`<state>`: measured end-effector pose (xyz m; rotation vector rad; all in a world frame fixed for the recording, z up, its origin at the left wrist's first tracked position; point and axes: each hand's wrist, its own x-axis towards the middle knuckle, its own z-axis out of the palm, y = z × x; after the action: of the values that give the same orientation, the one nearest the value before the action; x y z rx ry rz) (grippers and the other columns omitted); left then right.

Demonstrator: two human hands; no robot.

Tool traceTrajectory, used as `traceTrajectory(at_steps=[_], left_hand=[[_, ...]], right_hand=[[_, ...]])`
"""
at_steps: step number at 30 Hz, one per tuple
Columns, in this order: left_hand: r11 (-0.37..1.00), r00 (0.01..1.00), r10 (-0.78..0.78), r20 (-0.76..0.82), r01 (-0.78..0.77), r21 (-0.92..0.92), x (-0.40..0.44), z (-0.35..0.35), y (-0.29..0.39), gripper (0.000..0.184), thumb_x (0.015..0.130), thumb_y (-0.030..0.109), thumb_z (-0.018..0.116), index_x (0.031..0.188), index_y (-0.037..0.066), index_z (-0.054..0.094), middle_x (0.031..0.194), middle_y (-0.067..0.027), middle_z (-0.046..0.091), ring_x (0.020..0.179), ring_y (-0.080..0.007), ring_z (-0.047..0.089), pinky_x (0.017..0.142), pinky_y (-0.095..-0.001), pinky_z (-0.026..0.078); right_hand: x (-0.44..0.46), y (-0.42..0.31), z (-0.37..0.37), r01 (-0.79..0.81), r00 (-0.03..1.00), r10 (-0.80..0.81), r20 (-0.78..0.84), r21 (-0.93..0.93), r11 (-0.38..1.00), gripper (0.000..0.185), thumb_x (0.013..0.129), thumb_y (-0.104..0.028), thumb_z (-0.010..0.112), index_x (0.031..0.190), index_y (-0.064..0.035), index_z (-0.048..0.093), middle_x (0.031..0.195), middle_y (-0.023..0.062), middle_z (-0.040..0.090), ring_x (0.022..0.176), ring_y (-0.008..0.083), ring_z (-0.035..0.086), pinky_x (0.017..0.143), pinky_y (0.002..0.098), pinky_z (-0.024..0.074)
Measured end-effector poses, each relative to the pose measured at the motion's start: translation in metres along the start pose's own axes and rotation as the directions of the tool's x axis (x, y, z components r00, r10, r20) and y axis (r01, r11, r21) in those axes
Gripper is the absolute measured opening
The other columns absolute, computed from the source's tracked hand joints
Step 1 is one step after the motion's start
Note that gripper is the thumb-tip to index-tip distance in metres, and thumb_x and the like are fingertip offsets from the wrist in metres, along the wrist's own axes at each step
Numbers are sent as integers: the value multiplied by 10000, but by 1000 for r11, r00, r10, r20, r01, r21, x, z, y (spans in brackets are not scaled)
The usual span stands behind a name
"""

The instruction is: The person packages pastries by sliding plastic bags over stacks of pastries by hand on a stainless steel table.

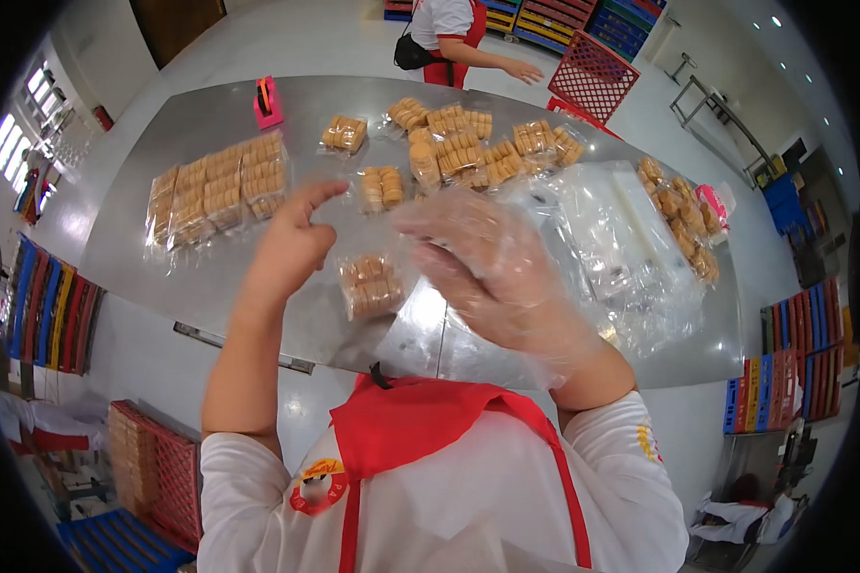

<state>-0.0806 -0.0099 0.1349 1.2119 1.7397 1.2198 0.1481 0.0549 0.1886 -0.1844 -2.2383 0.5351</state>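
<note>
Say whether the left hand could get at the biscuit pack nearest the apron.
Probably yes: the left hand looks empty, and only bare tabletop shows between it and the biscuit pack. The right hand is close by too.

glossy metal table [229,286], shiny plastic bags [613,229], matt cloth apron [416,430]

A smooth grey metal table [229,296] carries clear plastic packs of round light-brown biscuits [344,134]: a close-set block [218,186] at left, three separate packs [371,285] centrally, a loose pile [459,151] toward the far edge, a cluster [677,212] at right. Flat clear plastic bags [613,229] lie beside the cluster. A bright pink tape dispenser [268,105] rests near the far edge.
</note>
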Motion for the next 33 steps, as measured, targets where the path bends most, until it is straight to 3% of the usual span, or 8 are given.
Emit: traceTrajectory(at_steps=[4,7,9,18,21,25,28,33], left_hand=[[951,960,261,-105,-274,-144,-13,11,-31,490,863,77,555,1351,40,556,1355,-134,561,533,-68,510,473,-211,418],[671,816,306,-490,-550,-497,-28,13,-54,412,952,167,534,1335,15,527,1323,-147,553,474,-50,438,424,-192,349],[664,775,145,-615,-537,-520,-26,7,-105,361,993,224,518,1283,9,516,1148,-138,615,437,-54,383,383,-201,279],[997,863,72,-499,-55,49,-19,44,-226,281,967,243,597,1059,-21,628,910,-83,648,814,-152,579,749,-295,483],[994,847,109,-520,-87,67,-18,43,-235,206,958,167,595,1022,-26,632,897,-58,641,726,-113,546,669,-262,463],[981,817,194,-543,-166,100,-19,37,-250,139,968,118,579,1002,-7,629,845,-31,613,647,-83,521,608,-228,445],[947,792,-92,-604,-117,-298,-29,12,-212,104,976,108,568,1003,23,623,803,-7,584,680,-74,531,624,-210,446],[843,701,407,-586,-535,-55,-47,16,-72,158,923,42,596,1073,-4,612,1016,-84,572,852,-137,585,718,-262,506]], right_hand=[[-59,51,5,-213,961,212,-179,14,977,146,933,-86,630,1044,0,671,1026,109,681,912,248,658,812,367,519],[-116,118,27,-670,659,724,-201,280,688,255,933,-169,654,1096,27,642,976,91,668,838,184,637,712,334,532],[-137,153,33,-801,344,937,-57,504,324,347,915,-209,688,1149,37,617,937,116,665,792,187,633,671,323,532],[-88,263,70,-626,156,986,67,778,46,309,920,-246,653,1083,12,605,843,87,632,509,128,525,426,280,434],[-81,286,89,-570,262,964,48,814,115,242,909,-237,671,927,0,626,770,98,609,557,163,565,482,342,474],[-63,279,79,-768,588,674,-447,-50,638,196,877,-197,668,842,-8,626,747,150,609,706,281,630,641,430,511],[-26,219,21,-461,886,359,-293,-644,611,152,838,-174,658,843,-24,641,829,160,648,825,344,643,732,454,514],[9,80,-43,-142,979,201,37,-586,798,97,819,-125,654,845,-33,638,875,155,657,839,334,645,715,448,500]])
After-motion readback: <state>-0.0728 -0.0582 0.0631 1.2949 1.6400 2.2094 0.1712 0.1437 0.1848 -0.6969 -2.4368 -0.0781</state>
